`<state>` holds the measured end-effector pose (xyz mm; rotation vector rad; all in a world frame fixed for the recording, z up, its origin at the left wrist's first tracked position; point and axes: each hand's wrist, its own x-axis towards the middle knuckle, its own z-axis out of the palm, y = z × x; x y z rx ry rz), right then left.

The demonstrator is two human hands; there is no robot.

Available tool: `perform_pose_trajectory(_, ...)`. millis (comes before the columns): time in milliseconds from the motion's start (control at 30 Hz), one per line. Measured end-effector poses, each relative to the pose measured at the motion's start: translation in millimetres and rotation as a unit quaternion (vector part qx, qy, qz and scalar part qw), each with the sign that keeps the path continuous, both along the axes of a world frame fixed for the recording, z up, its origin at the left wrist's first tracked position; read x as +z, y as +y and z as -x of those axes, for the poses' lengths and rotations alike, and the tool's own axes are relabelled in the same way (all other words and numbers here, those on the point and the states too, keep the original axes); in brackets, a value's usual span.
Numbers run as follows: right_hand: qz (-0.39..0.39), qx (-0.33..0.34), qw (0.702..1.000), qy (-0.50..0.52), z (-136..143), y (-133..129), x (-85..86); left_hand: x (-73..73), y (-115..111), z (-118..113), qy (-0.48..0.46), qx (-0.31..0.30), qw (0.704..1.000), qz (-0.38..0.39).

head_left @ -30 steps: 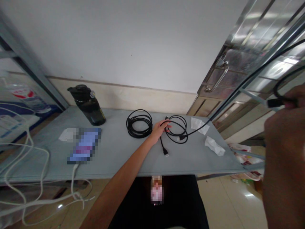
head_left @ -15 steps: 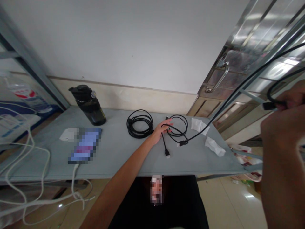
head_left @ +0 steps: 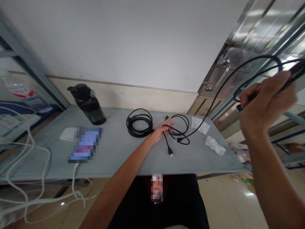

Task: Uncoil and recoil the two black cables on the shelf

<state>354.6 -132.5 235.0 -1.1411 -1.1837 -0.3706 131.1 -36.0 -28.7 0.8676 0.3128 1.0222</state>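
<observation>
My left hand (head_left: 163,131) is at the middle of the grey table, holding a thin black cable (head_left: 183,131) whose loops pass over and between the fingers. Below the hand lies one end with a dark plug (head_left: 170,151), light at its tip. Another plug (head_left: 179,140) rests among the loops to the right. My right hand (head_left: 264,98) is raised at the right, closed around the cable, with a dark plug end poking out by the fingers. From there the cable arcs down to the table. Left of my left hand lies a coiled black cable (head_left: 139,124).
A black bottle (head_left: 88,105) stands at the back left, near a pixelated phone (head_left: 85,144) with a white cord. Two crumpled white papers (head_left: 215,145) lie on the right of the table (head_left: 114,156). White cables (head_left: 28,152) hang at the left, and metal bed posts flank the table.
My right hand has moved left, and the cable between it and the table now hangs in a wider, slacker curve. My left hand has barely moved; the loops and plugs near it shifted slightly.
</observation>
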Motion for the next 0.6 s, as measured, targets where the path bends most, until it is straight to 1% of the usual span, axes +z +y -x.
perform_pose_trajectory(67, -0.056, 0.012, 0.998, -0.037, -5.0, 6.0, 0.2, 0.8, 0.1, 0.2, -0.003, 0.002, 1.000, 0.004)
perform_pose_trajectory(133, -0.080, 0.022, 0.996, -0.041, -8.5, 12.8, 0.4, 2.4, -0.3, 0.9, -0.008, 0.003, 1.000, 0.005)
perform_pose_trajectory(267, -0.045, 0.022, 0.999, -0.017, -11.5, 21.4, -0.9, 6.1, -1.9, 2.2, -0.008, 0.003, 1.000, 0.002)
perform_pose_trajectory(400, -0.005, 0.046, 0.999, -0.014, -15.4, 22.8, -5.1, 7.3, -2.2, 2.2, -0.006, 0.007, 1.000, 0.007)
perform_pose_trajectory(467, -0.002, 0.057, 0.998, -0.016, -17.0, 22.1, -6.5, 7.1, -1.9, 2.0, -0.004, 0.009, 1.000, 0.013)
perform_pose_trajectory(600, -0.016, 0.057, 0.998, -0.018, -18.8, 20.5, -4.8, 9.3, -2.9, 2.8, -0.005, 0.000, 1.000, 0.029)
